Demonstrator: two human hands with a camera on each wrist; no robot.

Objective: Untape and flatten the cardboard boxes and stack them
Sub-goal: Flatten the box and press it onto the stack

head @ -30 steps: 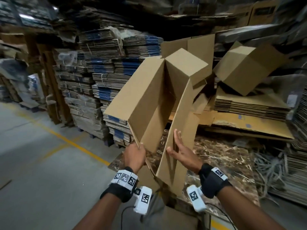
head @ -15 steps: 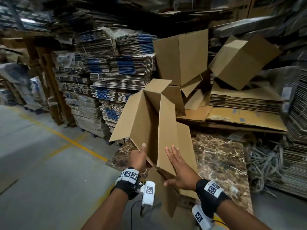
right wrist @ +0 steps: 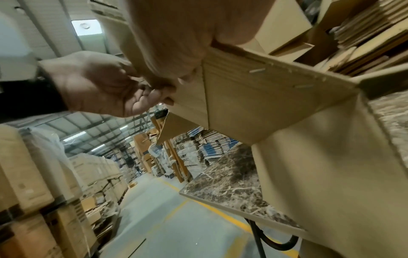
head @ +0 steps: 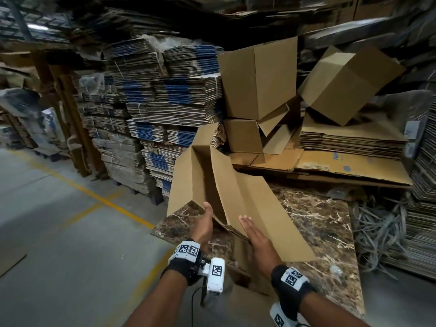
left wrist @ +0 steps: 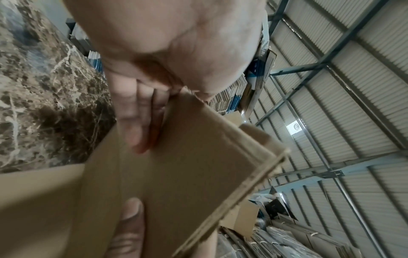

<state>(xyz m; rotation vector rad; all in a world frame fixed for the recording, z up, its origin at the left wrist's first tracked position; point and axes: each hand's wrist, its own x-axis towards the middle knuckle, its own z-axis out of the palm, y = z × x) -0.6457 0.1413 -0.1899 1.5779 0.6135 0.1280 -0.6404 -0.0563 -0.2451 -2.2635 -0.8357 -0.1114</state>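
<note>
A brown cardboard box [head: 247, 208], half collapsed, lies slanting on the marble-patterned table [head: 325, 232]. My left hand [head: 205, 223] grips the box's near left edge, thumb on the inner face and fingers [left wrist: 134, 125] underneath. My right hand [head: 253, 234] lies flat, fingers straight, on the box's upper panel near its front edge. The right wrist view shows my left hand [right wrist: 99, 83] curled on the box [right wrist: 253, 108] edge, with staples along a seam. I see no tape on it.
Two assembled boxes [head: 259, 79] [head: 349, 83] sit behind on a stack of flat cardboard [head: 349, 138]. Tall bundles of flattened cartons [head: 169, 102] stand to the left. Loose strapping [head: 377, 232] lies right of the table. The grey floor has a yellow line [head: 94, 197].
The box came down from upright in the air onto the table and folded flatter. My right hand moved from its side onto the upper panel; my left kept its grip.
</note>
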